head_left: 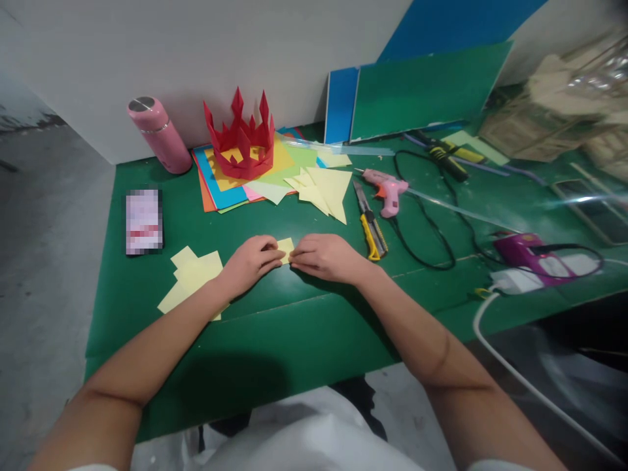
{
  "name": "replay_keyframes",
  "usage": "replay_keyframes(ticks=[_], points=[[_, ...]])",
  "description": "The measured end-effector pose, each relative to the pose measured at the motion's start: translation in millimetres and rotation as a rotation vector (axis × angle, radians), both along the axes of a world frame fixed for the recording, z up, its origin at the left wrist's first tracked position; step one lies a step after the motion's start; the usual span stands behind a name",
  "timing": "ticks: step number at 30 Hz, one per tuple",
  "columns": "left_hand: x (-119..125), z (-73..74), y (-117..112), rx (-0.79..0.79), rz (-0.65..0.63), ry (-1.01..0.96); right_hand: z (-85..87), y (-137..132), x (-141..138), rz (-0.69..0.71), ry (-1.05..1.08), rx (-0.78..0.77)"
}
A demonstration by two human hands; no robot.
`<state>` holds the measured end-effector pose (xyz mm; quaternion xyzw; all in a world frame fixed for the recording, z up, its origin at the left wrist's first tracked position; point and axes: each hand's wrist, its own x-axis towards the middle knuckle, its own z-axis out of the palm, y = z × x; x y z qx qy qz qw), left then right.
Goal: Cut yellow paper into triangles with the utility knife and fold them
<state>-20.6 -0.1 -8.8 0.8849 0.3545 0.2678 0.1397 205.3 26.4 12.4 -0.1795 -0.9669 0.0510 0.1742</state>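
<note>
A small folded piece of yellow paper (pixel 286 249) lies on the green table (pixel 304 327), pinched between both hands. My left hand (pixel 251 259) presses it from the left with curled fingers. From the right, my right hand (pixel 328 256) grips it, fingers closed on its edge. Most of the paper is hidden under the fingers. Loose yellow paper sheets (pixel 193 278) lie just left of my left wrist.
A red paper crown (pixel 241 145) sits on a stack of coloured paper (pixel 235 183). Folded yellow triangles (pixel 324 186), a yellow utility knife (pixel 371 226), a pink glue gun (pixel 387 191), a pink bottle (pixel 159 134), a phone (pixel 143 221) and a purple glue gun (pixel 530 255) surround the hands.
</note>
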Motion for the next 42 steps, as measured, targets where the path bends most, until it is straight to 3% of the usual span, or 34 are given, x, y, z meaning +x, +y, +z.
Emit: replay_keyframes(ticks=[9,16,23,42], points=[[-0.6,2.0,-1.5,-0.043,0.050,0.029,2.0,-4.4,0.5,-0.040,0.013,0.007],[0.8,3.0,-0.7,0.000,-0.016,0.077,-2.6,-3.2,1.4,-0.048,0.033,0.027],[2.4,4.0,-3.2,-0.024,-0.003,0.111,-6.0,0.4,3.3,-0.002,0.055,0.000],[3.1,2.7,-3.9,-0.005,0.014,0.100,-2.9,-5.2,-2.3,-0.047,0.018,0.022]])
